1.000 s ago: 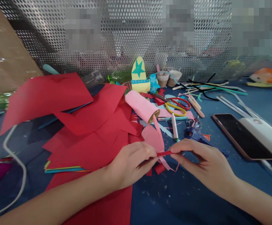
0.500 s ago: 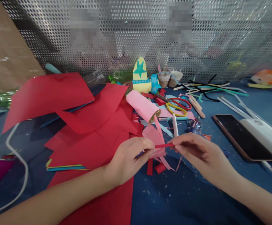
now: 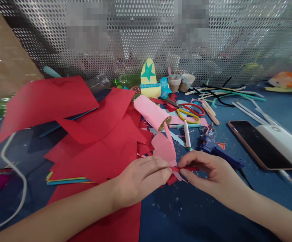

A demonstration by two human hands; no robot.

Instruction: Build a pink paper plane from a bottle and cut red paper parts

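Note:
Both my hands meet low in the middle of the view over a blue table top (image 3: 198, 215). My left hand (image 3: 140, 179) and my right hand (image 3: 208, 174) each pinch one end of a thin red paper strip (image 3: 186, 169), fingertips almost touching. Just behind the strip lie pink paper scraps (image 3: 163, 148) and a pile of red paper sheets (image 3: 95, 141). A pink paper-covered tube (image 3: 151, 112) lies further back. A blue glue gun (image 3: 213, 146) sits right behind my right hand.
Red-and-yellow scissors (image 3: 188, 112), a white pen (image 3: 186, 132), a phone (image 3: 256, 143) and a white power bank (image 3: 287, 146) lie to the right. A yellow paper rocket (image 3: 148, 80), small cups, pipe cleaners and sticks stand along a perforated metal screen. A white cable (image 3: 12, 181) curves at left.
My hands lifted the strip slightly, then lowered it and drew closer together, so less of the red strip shows between my fingers. The glue gun is now uncovered behind my right hand.

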